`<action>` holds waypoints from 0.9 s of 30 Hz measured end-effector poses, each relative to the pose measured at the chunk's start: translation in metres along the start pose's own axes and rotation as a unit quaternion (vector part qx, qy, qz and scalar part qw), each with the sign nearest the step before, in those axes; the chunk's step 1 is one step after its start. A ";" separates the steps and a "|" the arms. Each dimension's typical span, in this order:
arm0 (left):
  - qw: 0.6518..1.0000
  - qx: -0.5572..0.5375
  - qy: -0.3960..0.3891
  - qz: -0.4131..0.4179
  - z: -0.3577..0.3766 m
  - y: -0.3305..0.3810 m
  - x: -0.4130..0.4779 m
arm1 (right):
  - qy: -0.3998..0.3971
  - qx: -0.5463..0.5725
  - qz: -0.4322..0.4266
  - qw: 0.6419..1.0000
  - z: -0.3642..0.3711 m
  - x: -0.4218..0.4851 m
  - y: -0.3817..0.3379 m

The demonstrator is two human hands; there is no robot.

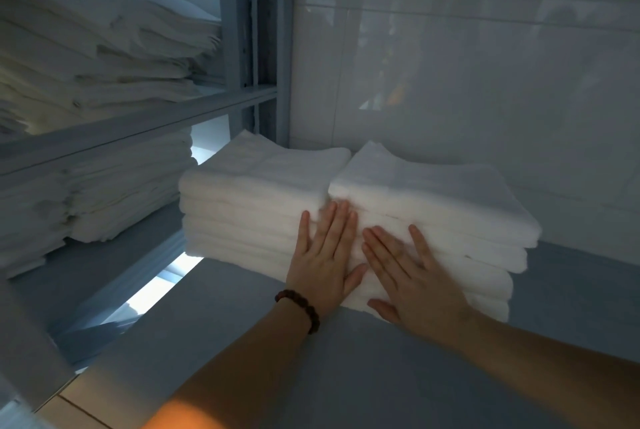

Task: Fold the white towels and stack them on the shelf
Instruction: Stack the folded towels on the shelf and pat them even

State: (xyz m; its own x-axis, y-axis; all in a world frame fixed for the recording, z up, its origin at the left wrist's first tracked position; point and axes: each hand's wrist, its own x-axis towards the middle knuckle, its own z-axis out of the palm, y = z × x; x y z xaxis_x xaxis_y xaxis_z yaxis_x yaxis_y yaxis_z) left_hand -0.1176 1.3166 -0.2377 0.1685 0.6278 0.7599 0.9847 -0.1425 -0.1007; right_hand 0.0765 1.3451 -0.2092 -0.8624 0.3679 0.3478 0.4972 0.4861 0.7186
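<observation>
The left hand (322,255), with a dark beaded bracelet (300,307) at its wrist, lies flat with straight fingers against the near face of the towels, just where two stacks meet. The right hand (412,276) is likewise flat and spread, palm pressed to the near face of the right stack of folded white towels (433,193). Neither hand grips anything; both only press.

The left stack of folded white towels (249,186) stands touching the right one. Both rest on the blue-grey shelf board (311,376), toward its far side near the glossy white tiled wall (485,48). The right stack's lower layers step back unevenly at the right end.

Further left, past the grey metal shelf upright (249,30), a neighbouring rack holds rumpled piles of white linen (86,58) on two levels.

The stacking looks nearly done, and this seems a squaring-up push. The risk lies in uneven pressure: both hands sit low and toward the seam, so a hard shove could slide the lower towels farther in while the top ones lag, skewing the stack or tipping the upper layers toward the near edge. Pushing at the seam could also wedge the two stacks apart, nudging the left one toward the open left edge of the board.
</observation>
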 end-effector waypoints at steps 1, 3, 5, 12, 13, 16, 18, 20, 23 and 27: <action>1.000 -0.009 0.007 0.005 -0.003 -0.002 -0.002 | 0.000 -0.002 -0.005 1.000 0.000 0.000 0.000; 0.999 -0.021 0.035 -0.029 -0.011 -0.015 -0.004 | -0.002 -0.011 -0.019 1.000 -0.005 0.001 -0.001; 0.990 -0.019 0.069 -0.123 -0.016 -0.039 -0.010 | 0.015 0.001 -0.014 1.000 -0.014 0.005 -0.005; 0.782 -0.136 0.164 -0.586 -0.017 -0.130 -0.003 | 0.107 0.057 -0.082 0.989 -0.050 0.096 -0.074; 0.772 -0.143 0.157 -0.599 -0.014 -0.136 0.002 | 0.089 0.037 -0.081 0.992 -0.049 0.111 -0.075; 0.790 -0.176 0.155 -0.567 -0.005 -0.144 0.011 | -0.001 -0.008 -0.079 0.997 -0.038 0.133 -0.072; 0.788 -0.188 0.167 -0.562 -0.002 -0.142 0.013 | -0.013 -0.003 -0.081 0.997 -0.028 0.135 -0.071; 0.780 -0.184 0.173 -0.572 -0.001 -0.141 0.013 | 0.004 0.022 -0.096 0.995 -0.021 0.136 -0.071; 0.785 -0.178 0.164 -0.570 0.000 -0.143 0.012 | -0.016 -0.005 -0.094 0.995 -0.023 0.140 -0.068; 0.783 -0.173 0.153 -0.577 0.002 -0.143 0.013 | -0.009 0.009 -0.078 0.997 -0.026 0.145 -0.066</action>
State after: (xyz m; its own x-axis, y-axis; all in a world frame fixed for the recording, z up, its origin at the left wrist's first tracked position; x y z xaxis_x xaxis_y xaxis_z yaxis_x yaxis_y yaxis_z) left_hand -0.2556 1.3466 -0.2144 -0.8957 0.2866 0.3401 0.3933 0.1533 0.9065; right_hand -0.0835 1.3454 -0.1903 -0.9273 0.3013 0.2223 0.3598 0.5522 0.7521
